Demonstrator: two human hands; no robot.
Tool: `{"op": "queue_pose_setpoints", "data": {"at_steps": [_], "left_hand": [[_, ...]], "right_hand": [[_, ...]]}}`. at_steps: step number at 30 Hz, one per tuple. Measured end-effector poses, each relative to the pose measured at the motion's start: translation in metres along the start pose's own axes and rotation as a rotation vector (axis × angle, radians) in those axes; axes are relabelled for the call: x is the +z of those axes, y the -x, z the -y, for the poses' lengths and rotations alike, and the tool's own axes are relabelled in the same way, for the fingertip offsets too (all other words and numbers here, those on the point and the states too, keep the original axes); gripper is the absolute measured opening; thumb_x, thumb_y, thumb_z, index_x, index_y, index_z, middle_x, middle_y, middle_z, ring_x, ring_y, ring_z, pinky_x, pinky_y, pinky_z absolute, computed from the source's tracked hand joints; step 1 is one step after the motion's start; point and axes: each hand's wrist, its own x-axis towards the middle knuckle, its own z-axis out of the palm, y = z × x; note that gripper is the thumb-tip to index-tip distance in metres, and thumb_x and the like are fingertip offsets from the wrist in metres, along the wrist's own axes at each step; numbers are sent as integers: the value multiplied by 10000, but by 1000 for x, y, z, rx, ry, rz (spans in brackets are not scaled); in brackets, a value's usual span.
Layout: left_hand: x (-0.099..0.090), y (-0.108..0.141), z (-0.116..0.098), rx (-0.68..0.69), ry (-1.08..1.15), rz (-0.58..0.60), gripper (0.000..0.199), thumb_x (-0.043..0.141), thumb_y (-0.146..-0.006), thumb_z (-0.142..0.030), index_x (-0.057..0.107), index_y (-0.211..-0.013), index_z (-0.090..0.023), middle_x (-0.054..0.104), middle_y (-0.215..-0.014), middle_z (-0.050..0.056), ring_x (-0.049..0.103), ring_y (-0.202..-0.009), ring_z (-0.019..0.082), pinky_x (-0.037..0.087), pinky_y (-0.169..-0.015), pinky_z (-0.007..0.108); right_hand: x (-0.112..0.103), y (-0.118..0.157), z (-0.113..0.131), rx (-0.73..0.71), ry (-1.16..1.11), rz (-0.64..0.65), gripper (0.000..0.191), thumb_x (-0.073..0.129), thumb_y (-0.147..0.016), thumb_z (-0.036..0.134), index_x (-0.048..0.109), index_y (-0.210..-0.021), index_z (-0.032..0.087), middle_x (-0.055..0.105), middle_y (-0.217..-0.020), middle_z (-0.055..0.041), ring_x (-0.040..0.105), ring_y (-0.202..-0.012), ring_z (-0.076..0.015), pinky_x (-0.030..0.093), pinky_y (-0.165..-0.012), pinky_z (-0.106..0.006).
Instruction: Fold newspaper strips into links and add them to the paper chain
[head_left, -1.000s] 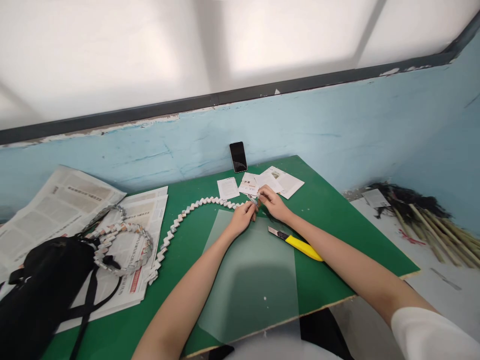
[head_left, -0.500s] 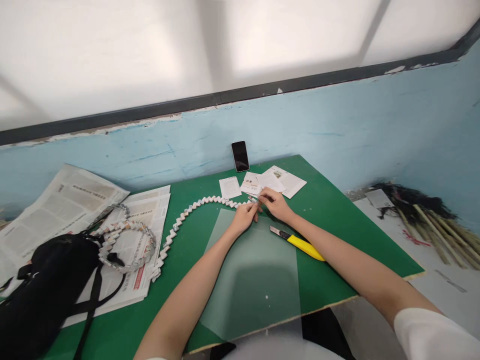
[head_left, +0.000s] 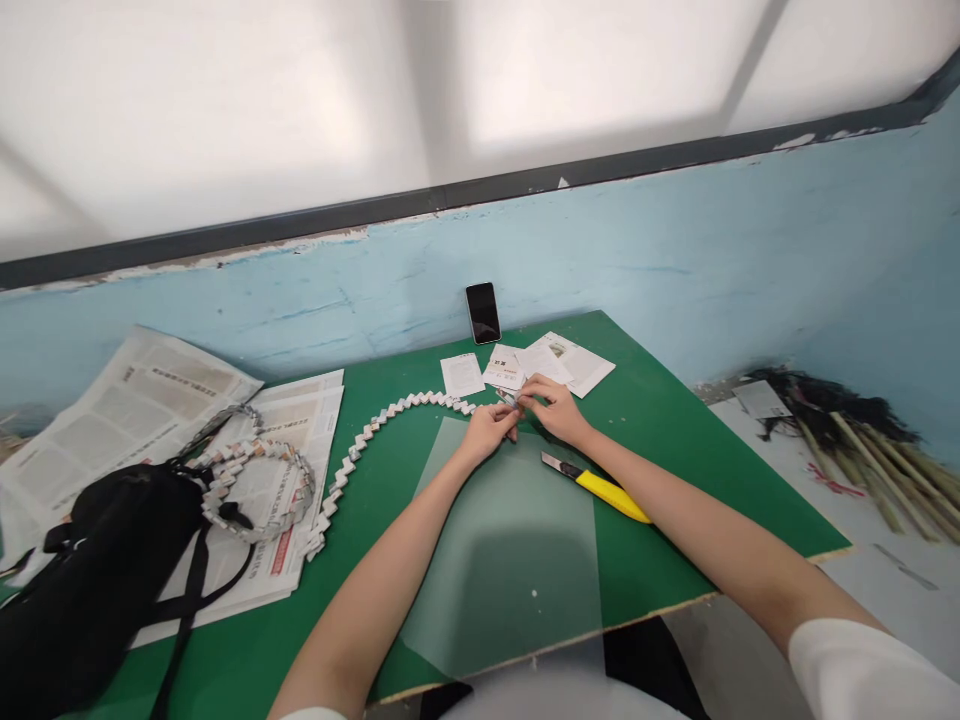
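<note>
A zigzag chain of folded paper [head_left: 350, 462] curves across the green table to my fingers. My left hand [head_left: 488, 432] is closed on its far end, above the top of a translucent sheet [head_left: 510, 560]. Touching it, my right hand [head_left: 553, 408] pinches a small folded paper strip [head_left: 507, 397] at the same end. The fingertips overlap, so the exact fold is hidden. A yellow utility knife [head_left: 611, 495] with its blade showing lies below my right wrist.
Paper pieces [head_left: 463, 375] lie beyond my hands, and a phone [head_left: 483, 312] leans on the blue wall. At left are newspapers [head_left: 176, 385], a coiled paper chain [head_left: 259, 490] and a black bag [head_left: 112, 560]. Sticks [head_left: 892, 470] lie off the table at right.
My fingers have shifted slightly around the small paper strip, with my left hand a little further left. The view has moved a touch; the chain and knife stay put on the table.
</note>
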Motion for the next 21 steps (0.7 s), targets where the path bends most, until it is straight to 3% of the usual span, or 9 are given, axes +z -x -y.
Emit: {"op": "queue_pose_setpoints", "data": {"at_steps": [5,13,21], "left_hand": [[2,1,1,3,18,-68,426,651,-842,-570,670,-791,-147,618,-551,11,525,-496,126,405,-547,247],[-2,-3,6,-7,195,-304,382,706,-803,-536,654,-787,-159,565,-518,-20,484,-473,111,382,-511,242],[-2,-4,9,17,201,-357,340,699,-808,-492,670,-810,-153,546,-525,-25,477,-488,109,354,-517,245]], "right_hand": [[0,0,1,14,-3,22,233,627,-956,426,748,-878,243,665,-902,-79,628,-878,-248,509,-848,-412],[-1,0,0,16,6,77,274,632,-954,469,743,-860,236,646,-889,-72,618,-855,-234,499,-822,-390],[1,-3,-10,114,-21,132,329,699,-883,540,744,-845,217,618,-840,-45,575,-756,-192,484,-715,-336]]}}
